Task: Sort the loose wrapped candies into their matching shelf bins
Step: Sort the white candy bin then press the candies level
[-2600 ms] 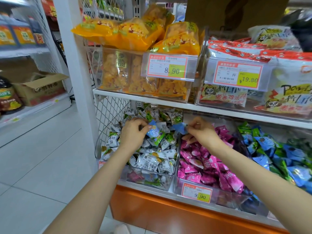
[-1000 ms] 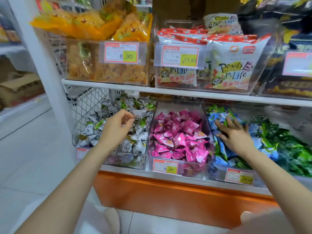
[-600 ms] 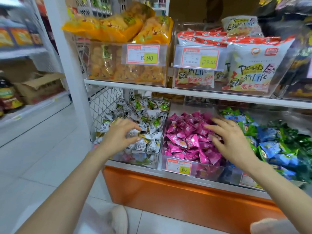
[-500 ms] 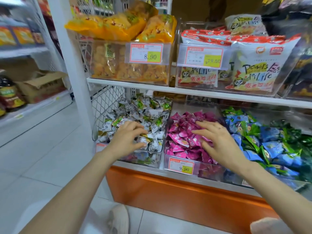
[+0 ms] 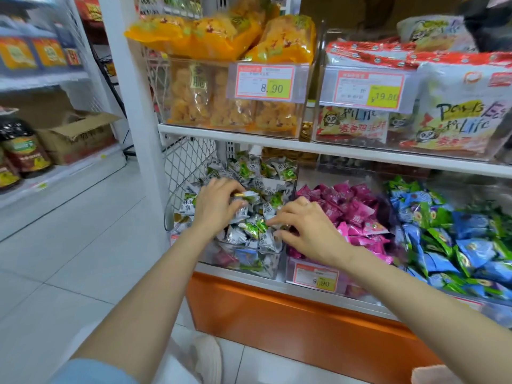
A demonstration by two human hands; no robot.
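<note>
Right hand (image 5: 304, 227) entered left bin (image 5: 168, 214) | pinches green candy (image 5: 253, 228) | left hand (image 5: 217, 207) pinches candy (image 5: 245, 195)

Pale tiled floor (image 5: 69, 259) runs past a white shelf upright (image 5: 138, 106), an orange base panel (image 5: 277, 314) and a cardboard box (image 5: 74, 137).

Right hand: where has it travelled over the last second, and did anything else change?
The right hand moved left, from the blue-green candies across the pink candies to the white-green candy bin, now reaching among its candies. The left hand stayed in that bin. Whether either hand grips a candy is unclear.
</note>
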